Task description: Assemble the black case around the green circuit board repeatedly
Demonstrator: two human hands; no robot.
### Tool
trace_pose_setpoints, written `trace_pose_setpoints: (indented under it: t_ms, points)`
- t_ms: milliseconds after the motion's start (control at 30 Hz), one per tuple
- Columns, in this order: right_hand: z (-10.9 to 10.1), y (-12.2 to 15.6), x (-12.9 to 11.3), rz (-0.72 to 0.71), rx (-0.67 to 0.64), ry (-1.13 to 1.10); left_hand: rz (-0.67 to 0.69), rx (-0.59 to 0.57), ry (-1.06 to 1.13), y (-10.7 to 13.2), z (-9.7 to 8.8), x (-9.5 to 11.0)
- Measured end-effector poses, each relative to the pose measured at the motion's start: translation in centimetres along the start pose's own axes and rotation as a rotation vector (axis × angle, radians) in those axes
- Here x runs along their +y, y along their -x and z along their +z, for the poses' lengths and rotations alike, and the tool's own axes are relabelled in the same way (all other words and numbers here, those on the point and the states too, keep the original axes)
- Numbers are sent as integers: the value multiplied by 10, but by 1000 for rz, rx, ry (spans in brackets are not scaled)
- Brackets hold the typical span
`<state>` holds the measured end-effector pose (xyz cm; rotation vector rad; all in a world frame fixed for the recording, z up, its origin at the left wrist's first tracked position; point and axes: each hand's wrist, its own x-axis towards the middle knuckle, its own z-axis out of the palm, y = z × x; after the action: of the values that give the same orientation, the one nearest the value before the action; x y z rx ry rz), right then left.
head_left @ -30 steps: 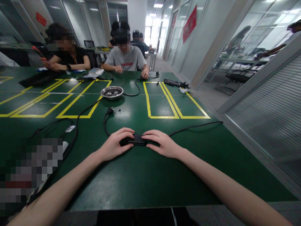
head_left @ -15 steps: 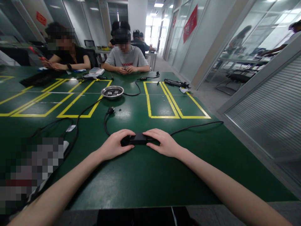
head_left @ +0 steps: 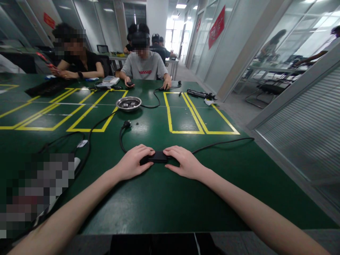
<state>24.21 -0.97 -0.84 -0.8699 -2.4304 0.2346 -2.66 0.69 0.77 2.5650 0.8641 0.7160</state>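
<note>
On the green table (head_left: 170, 205), directly before the person, lies a black block (head_left: 158, 156). Handling appears under way: block unreleased, plug (head_left: 126, 124) lying loose, cord joints hidden by the hands. Left hand (head_left: 135, 161) and right hand (head_left: 186, 163) each clamp one end, thumb near side, fingers far side, slightly parted.
</note>
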Motion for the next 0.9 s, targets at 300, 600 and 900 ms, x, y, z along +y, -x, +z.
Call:
trace_pose_setpoints:
  t_ms: [300, 600, 900]
  points:
    - [-2, -1, -3, -55, 2, 96, 49, -89, -157, -1, -4, 11]
    - [-2, -1, -6, -82, 85, 142, 101, -31, -245, -1, 4, 8]
    - [-3, 1, -16, -365, 206, 228, -152, -45, 52, -3, 3, 17]
